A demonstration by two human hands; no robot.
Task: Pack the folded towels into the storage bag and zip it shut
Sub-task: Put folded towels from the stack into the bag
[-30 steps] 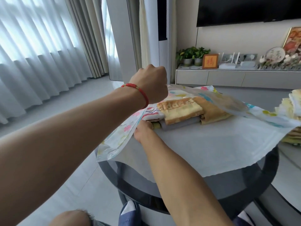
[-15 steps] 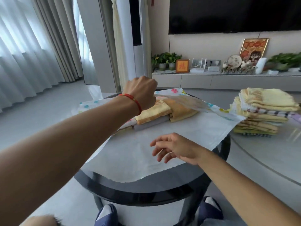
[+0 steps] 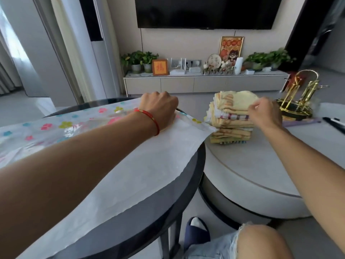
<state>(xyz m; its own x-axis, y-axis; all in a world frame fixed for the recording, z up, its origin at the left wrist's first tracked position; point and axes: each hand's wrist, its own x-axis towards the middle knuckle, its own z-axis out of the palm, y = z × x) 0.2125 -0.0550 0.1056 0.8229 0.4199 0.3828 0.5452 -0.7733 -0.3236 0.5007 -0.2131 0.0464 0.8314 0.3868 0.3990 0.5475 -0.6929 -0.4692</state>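
The storage bag, white underneath with a clear flowered top sheet, lies across the dark round table. My left hand is fisted on the bag's upper sheet near its far edge and holds it up. The towels inside are hidden behind my arm. A stack of folded yellow and striped towels stands on the pale round table to the right. My right hand grips the top towels of that stack at their right side.
A gold metal rack stands just behind the right hand, with a black pen near it. A TV console with plants and ornaments runs along the back wall. My knee and a blue slipper are below the tables.
My right hand left the bag's opening and crossed right to the towel stack, where it now grips the top towels. My head turned right. The left hand kept its hold on the bag's top sheet.
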